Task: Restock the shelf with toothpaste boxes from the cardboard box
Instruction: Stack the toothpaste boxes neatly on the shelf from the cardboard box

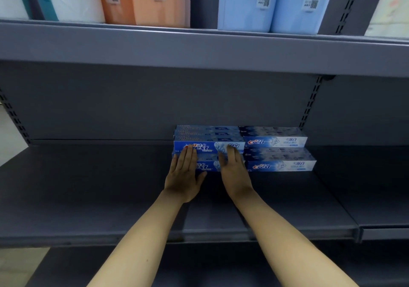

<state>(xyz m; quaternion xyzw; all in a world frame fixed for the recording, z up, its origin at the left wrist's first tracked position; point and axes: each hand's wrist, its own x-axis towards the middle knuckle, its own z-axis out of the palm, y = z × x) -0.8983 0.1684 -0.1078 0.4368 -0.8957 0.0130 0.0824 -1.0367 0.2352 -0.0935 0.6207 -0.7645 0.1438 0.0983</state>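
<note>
A stack of dark blue toothpaste boxes (pixel 208 146) stands two high on the grey shelf (pixel 88 187), right of centre. Beside it on the right is a stack of paler blue-and-white toothpaste boxes (pixel 278 154), also two high. My left hand (pixel 184 174) lies flat with straight fingers against the front left of the dark blue stack. My right hand (pixel 232 167) presses flat against the front right of the same stack. Neither hand curls round a box. The cardboard box is out of view.
The shelf above (pixel 199 52) overhangs the stacks and carries white, orange and blue paper packs (pixel 247 3). A slotted upright (pixel 309 103) runs down the back panel behind the paler stack. A lower shelf (pixel 88 269) shows beneath my forearms.
</note>
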